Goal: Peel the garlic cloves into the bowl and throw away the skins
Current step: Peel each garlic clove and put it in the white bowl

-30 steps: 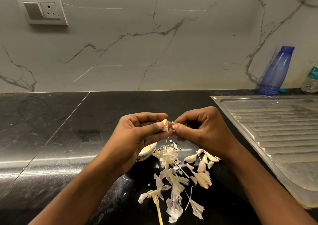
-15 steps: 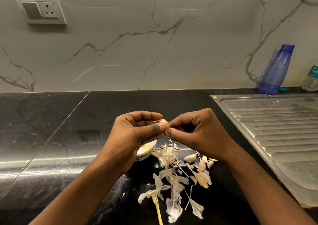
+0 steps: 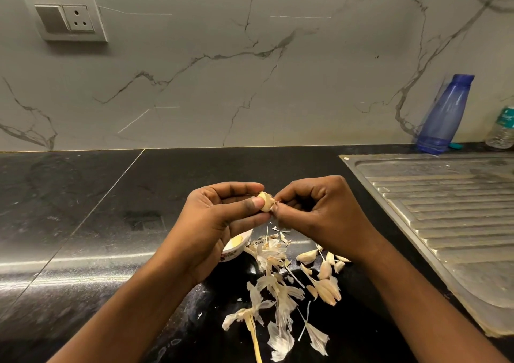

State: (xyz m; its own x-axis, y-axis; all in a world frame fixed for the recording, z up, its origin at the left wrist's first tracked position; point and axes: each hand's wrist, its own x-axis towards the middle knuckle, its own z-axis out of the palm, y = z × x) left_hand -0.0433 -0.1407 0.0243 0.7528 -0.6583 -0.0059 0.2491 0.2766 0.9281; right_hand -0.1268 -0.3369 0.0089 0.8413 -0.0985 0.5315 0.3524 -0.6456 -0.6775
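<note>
- Garlic clove (image 3: 265, 201), partly skinned, pinched between thumb and fingers of the left hand (image 3: 222, 223), above the black countertop (image 3: 83, 223).
- Right hand (image 3: 319, 215) curled, fingertips nipping skin at the clove's end.
- Below: small bowl (image 3: 236, 247) half hidden under the left hand; loose skins (image 3: 272, 293); unpeeled cloves (image 3: 324, 269) beside them.
- Further right: steel drainboard (image 3: 445, 209), blue bottle (image 3: 442, 115).

On the black stone surface (image 3: 83, 223), a small white bowl (image 3: 236, 247) sits under the left hand (image 3: 219, 223). Papery garlic skins (image 3: 272, 279) lie just right of it and nearer, with unpeeled garlic cloves (image 3: 325, 271) right of those. Above them the right hand (image 3: 319, 212) meets the left on a half-peeled garlic clove (image 3: 264, 201). A ribbed steel drainboard (image 3: 445, 209) lies at the right, with a blue plastic bottle (image 3: 445, 112) behind it.
</note>
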